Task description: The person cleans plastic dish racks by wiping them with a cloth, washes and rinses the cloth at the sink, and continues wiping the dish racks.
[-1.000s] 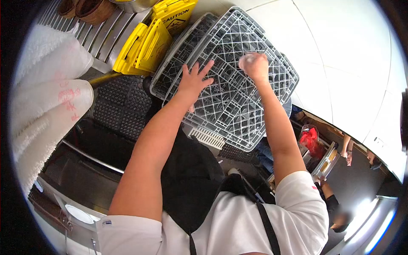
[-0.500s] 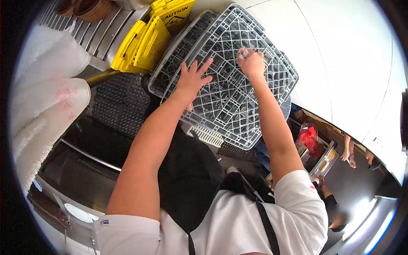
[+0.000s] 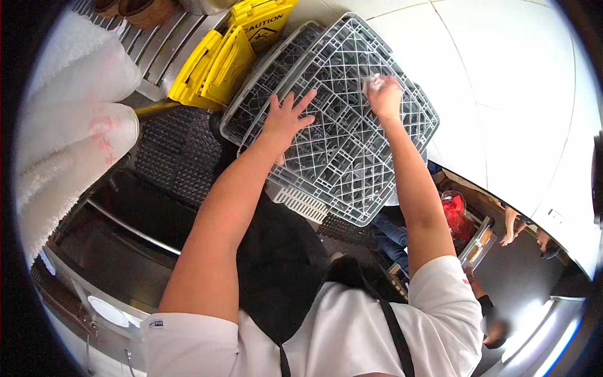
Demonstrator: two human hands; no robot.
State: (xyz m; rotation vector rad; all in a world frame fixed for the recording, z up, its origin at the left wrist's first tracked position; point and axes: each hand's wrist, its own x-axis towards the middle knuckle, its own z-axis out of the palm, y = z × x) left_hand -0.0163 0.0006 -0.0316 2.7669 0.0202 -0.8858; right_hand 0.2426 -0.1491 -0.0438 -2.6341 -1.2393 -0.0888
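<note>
The rectangular grey plastic lattice crate (image 3: 342, 113) is lying at a slant in front of us, beneath both hands and beside the large white panelled surface (image 3: 502, 81). Our left hand (image 3: 286, 119) is gripping nothing; its fingers are spreading over the crate's near-left side, though we are not seeing clearly how much weight it is bearing. Our right hand (image 3: 384, 97) is clenching a small, crumpled whitish wad (image 3: 376, 81) above the far part of the lattice. Blur is hiding whether the wad is touching the ribs.

For good work, as we are judging it, we should be bracing the crate with a broad left palm, holding the wad snugly enough that it is not snagging on the crossing ribs, following the ribs with even pressure, and minding our fingertips around the gaps.

Counting, we are finding two grey crates, the other grey crate (image 3: 267, 94) showing beyond the left edge; one wad; two round brown baskets (image 3: 146, 12) at the top; at least two yellow plastic caution-sign panels (image 3: 229, 66); one white slotted plastic piece (image 3: 301, 204) below the crate; and one white oval dish-like object (image 3: 115, 311) at lower left.
</note>
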